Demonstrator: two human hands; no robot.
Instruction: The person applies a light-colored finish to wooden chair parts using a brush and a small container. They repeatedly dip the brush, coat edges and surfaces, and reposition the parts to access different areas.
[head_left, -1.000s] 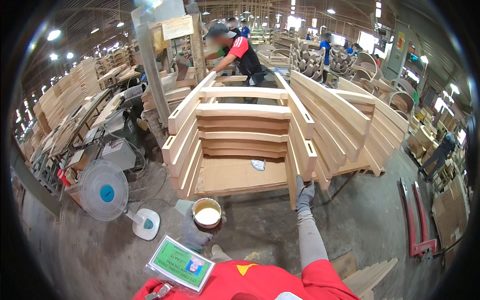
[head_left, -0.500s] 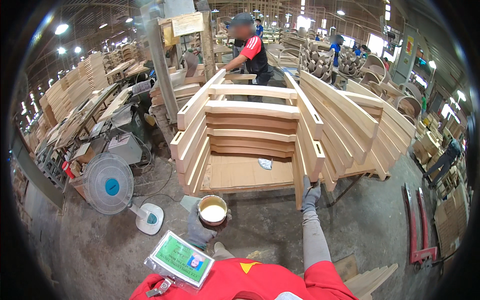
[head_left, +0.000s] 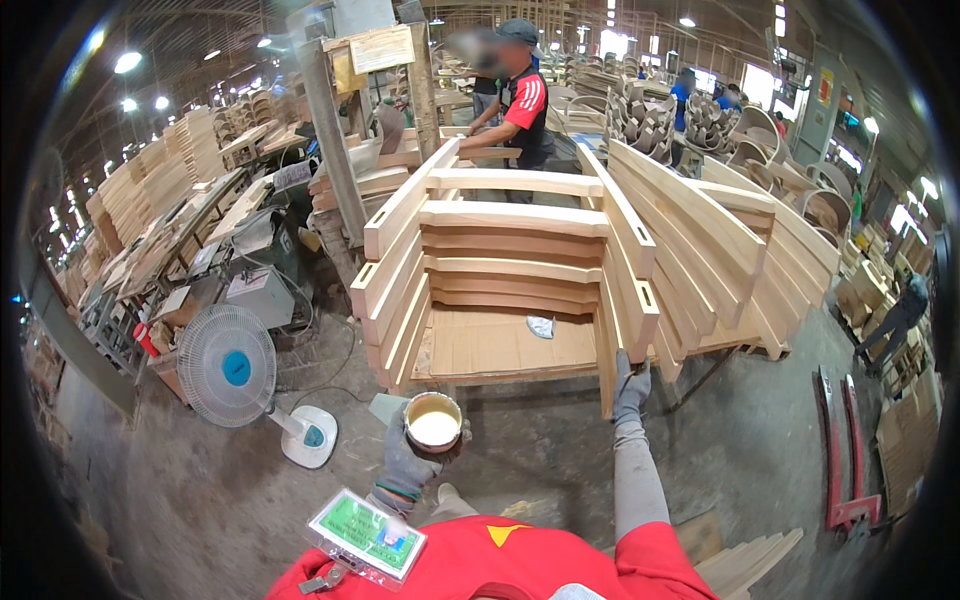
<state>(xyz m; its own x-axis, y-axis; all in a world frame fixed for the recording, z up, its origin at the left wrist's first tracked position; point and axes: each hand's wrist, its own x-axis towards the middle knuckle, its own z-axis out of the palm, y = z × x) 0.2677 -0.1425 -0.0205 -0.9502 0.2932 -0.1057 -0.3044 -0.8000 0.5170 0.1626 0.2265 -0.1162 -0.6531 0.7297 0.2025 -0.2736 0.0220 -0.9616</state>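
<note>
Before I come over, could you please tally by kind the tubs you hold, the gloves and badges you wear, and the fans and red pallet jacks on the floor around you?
Tub: 1
Gloves (left hand, right hand): 2
Badge: 1
Fan: 1
Pallet jack: 1
Total: 6

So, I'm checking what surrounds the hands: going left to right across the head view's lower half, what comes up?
White fan, left gloved hand with the open can, right gloved hand, red pallet jack.
</note>
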